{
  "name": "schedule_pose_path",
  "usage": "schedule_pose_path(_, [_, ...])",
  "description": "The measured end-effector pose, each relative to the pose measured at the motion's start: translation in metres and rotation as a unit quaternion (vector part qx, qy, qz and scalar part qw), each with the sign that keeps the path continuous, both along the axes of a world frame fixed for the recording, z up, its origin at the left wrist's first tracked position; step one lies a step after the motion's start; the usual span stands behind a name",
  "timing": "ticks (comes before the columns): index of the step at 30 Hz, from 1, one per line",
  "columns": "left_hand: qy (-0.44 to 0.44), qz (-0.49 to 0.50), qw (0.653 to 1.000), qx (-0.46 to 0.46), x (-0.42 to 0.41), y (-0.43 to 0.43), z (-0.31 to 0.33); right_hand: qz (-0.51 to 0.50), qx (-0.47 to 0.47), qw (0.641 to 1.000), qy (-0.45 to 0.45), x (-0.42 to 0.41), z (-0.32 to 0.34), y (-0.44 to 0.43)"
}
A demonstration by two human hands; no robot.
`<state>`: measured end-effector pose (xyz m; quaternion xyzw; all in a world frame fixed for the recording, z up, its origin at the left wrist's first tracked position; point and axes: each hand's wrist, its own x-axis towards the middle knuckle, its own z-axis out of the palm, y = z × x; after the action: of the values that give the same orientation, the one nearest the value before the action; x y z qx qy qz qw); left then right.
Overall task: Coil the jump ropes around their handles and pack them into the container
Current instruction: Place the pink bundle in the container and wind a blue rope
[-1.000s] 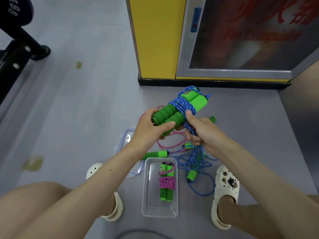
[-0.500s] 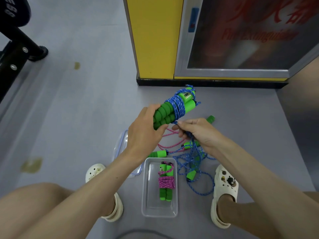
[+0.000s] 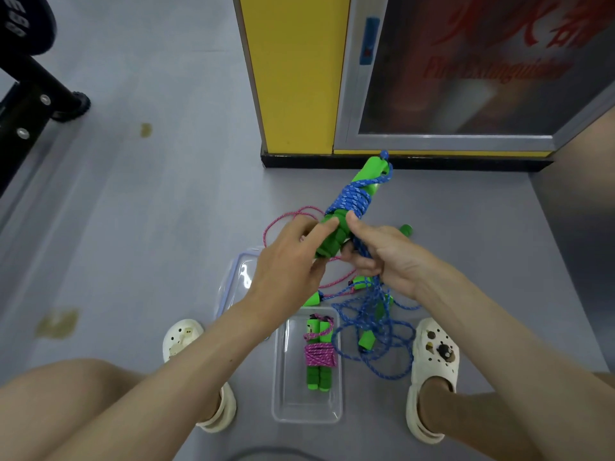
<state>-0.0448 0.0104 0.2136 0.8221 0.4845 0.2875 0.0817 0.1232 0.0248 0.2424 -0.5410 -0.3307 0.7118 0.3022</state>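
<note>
Gripping the green handles low, your left hand aims them away; your right hand pinches the blue rope alongside.

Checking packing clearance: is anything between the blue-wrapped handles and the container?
The container stands open; one pink-wrapped bundle lies inside, leaving bare space at its left. The blue-wrapped handles, in the left hand, trail loose blue rope through the right hand to the floor.
</note>
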Motion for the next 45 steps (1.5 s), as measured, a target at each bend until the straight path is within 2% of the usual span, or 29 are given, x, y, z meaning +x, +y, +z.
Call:
schedule_pose_path(4, [0.012,-0.018,0.999,0.041,0.001,0.001,-0.003,-0.017,-0.018,0.999,-0.019,0.000,-0.007,-0.001])
schedule_pose_path(6, [0.007,-0.038,0.999,0.030,0.003,0.001,-0.006,-0.030,-0.021,0.999,-0.022,0.001,-0.011,-0.001])
schedule_pose_path(7, [-0.007,-0.051,0.999,-0.001,0.003,0.001,-0.007,-0.036,-0.020,0.999,-0.026,0.001,-0.012,-0.001])
schedule_pose_path(9, [-0.088,-0.063,0.984,-0.141,0.002,0.002,-0.003,-0.048,-0.017,0.998,-0.038,0.002,-0.012,0.001])
schedule_pose_path(11, [-0.212,-0.034,0.933,-0.287,0.003,0.004,0.008,-0.055,-0.016,0.997,-0.045,0.002,-0.013,0.002])
schedule_pose_path(13, [-0.308,0.039,0.879,-0.362,0.002,0.007,0.016,-0.045,-0.015,0.998,-0.031,0.001,-0.012,0.002])
schedule_pose_path(16, [-0.386,0.104,0.773,-0.493,-0.001,0.010,0.020,-0.024,-0.015,1.000,-0.004,-0.003,-0.011,0.000])
schedule_pose_path(18, [-0.420,0.085,0.694,-0.578,-0.002,0.008,0.021,-0.009,-0.013,1.000,-0.002,-0.005,-0.008,-0.001])
schedule_pose_path(20, [-0.433,0.055,0.660,-0.611,-0.003,0.006,0.024,0.005,-0.011,1.000,-0.008,-0.007,-0.007,-0.001])
schedule_pose_path(23, [-0.437,0.067,0.679,-0.586,-0.004,0.009,0.026,0.014,-0.003,0.999,-0.040,-0.006,-0.005,-0.001])
schedule_pose_path(29, [-0.397,0.102,0.761,-0.503,-0.003,0.009,0.027,0.025,0.024,0.997,-0.068,-0.003,-0.002,-0.006])
schedule_pose_path(33, [-0.334,0.109,0.841,-0.411,-0.001,0.010,0.021,0.028,0.030,0.994,-0.103,-0.003,-0.003,-0.007])
schedule_pose_path(36, [-0.243,0.111,0.904,-0.335,-0.001,0.009,0.016,0.034,0.021,0.992,-0.123,-0.002,-0.008,-0.006])
schedule_pose_path(45, [-0.071,0.143,0.964,-0.211,0.004,0.004,0.022,0.062,0.015,0.987,-0.147,-0.004,-0.011,-0.006])
